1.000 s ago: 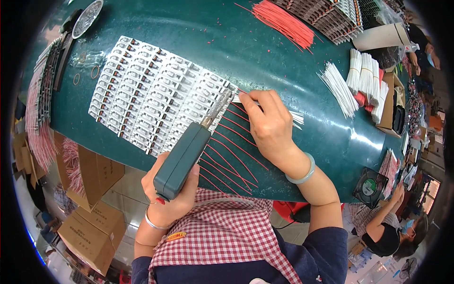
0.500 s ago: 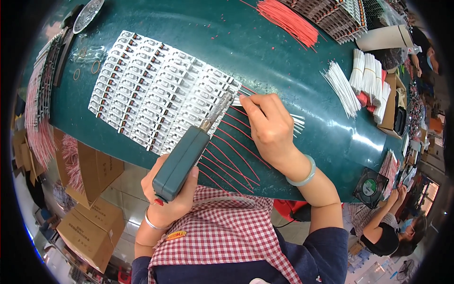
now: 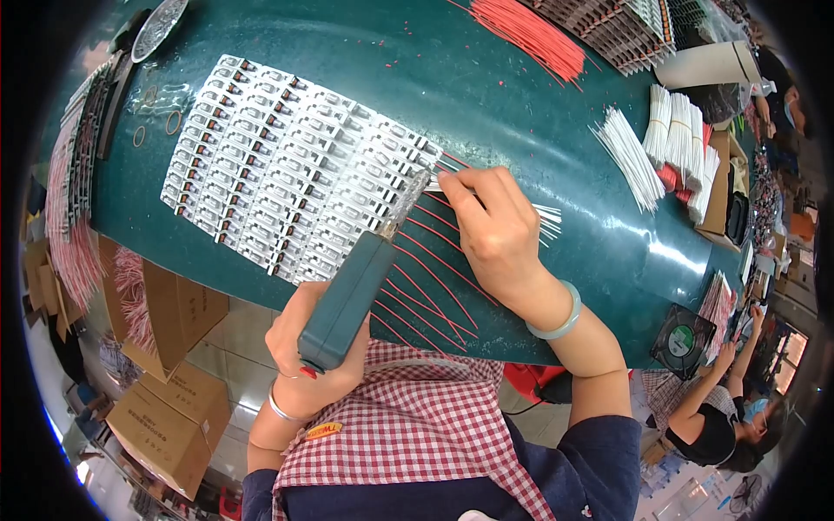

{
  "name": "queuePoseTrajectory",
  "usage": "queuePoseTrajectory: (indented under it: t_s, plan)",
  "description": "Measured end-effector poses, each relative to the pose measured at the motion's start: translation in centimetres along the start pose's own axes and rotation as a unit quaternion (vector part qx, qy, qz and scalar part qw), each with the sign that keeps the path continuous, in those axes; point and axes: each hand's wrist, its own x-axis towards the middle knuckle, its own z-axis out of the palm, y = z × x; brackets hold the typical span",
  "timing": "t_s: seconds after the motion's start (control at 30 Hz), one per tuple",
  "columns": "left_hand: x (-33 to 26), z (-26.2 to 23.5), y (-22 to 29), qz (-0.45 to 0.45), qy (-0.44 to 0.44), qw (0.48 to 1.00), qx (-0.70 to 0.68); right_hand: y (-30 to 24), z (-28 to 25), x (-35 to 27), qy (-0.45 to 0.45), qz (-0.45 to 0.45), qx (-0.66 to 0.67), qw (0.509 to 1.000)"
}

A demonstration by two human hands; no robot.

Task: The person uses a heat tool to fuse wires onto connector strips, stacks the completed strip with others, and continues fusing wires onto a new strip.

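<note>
My left hand (image 3: pixel 313 352) is closed round a dark green soldering gun (image 3: pixel 347 300), whose metal tip reaches the right edge of a white panel of circuit boards (image 3: pixel 287 174). Rows of small metal parts cover the panel. At that same edge my right hand (image 3: pixel 495 221) pinches a thin white wire (image 3: pixel 434 185) near the tip; the exact joint is partly hidden by the fingers. Several red wires (image 3: pixel 443 304) run from the panel's right edge toward me. More white wires (image 3: pixel 549 224) show beyond my right hand.
On the green table (image 3: pixel 521 113) lie a red wire bundle (image 3: pixel 530 39) and white wire bundles (image 3: pixel 673 135). Stacked panels (image 3: pixel 608 30) stand at the back. A black fan (image 3: pixel 682 341) sits at the right edge. Cardboard boxes (image 3: pixel 169 425) stand lower left; a co-worker (image 3: pixel 712 417) is at right.
The soldering gun and my left hand have shifted slightly right, with the tip still at the panel's edge. My right hand stays nearly in place. The co-worker's arm has moved up.
</note>
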Motion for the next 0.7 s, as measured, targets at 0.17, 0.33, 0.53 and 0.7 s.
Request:
queuePoseTrajectory:
  t_s: [0.17, 0.33, 0.53, 0.7]
  plan:
    - [-0.2, -0.1, -0.2, 0.001, -0.013, 1.0, 0.004, 0.0, 0.0, 0.0, -0.005, -0.001, 0.001, 1.0]
    - [-0.9, -0.4, -0.3, 0.027, 0.023, 0.998, 0.051, -0.1, -0.1, -0.1, -0.007, 0.008, 0.002, 1.0]
    - [-1.4, -0.8, -0.4, 0.019, 0.02, 0.998, 0.061, -0.3, -0.1, 0.0, 0.002, 0.009, 0.001, 1.0]
    - [-1.8, -0.8, -0.6, 0.004, 0.028, 0.999, 0.045, -0.6, -0.6, -0.1, 0.021, -0.006, 0.001, 1.0]
